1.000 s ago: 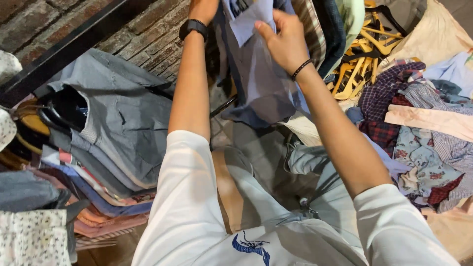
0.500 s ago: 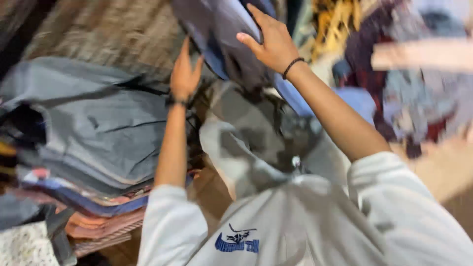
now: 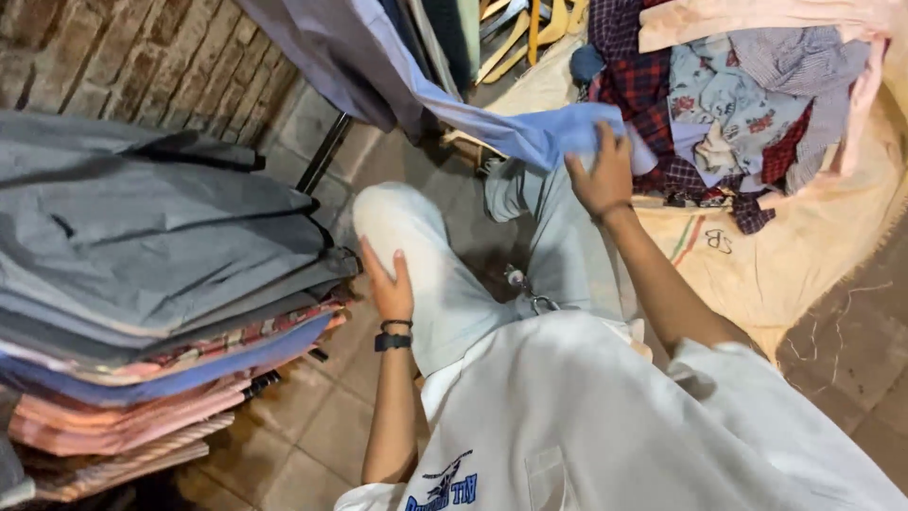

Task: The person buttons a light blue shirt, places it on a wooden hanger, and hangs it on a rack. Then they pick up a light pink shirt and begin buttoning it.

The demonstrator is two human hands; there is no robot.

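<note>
The right hand [image 3: 603,175] is closing its fingers around the lower hem of a light blue shirt [image 3: 492,118] that is hanging from the far left, pulling the cloth taut toward the person, seemingly to keep it off the tiled floor [image 3: 312,426]. The left hand [image 3: 388,284] is lying open and flat against the person's pale trouser leg [image 3: 445,274], holding nothing. A rack of hung shirts [image 3: 161,284] is crowding the left, and a heap of patterned clothes [image 3: 738,104] is sitting on a cream sack [image 3: 804,265] at far right.

Right hand [image 3: 603,175] grips blue shirt [image 3: 530,132]; left hand [image 3: 388,284] rests on thigh [image 3: 426,255].
</note>
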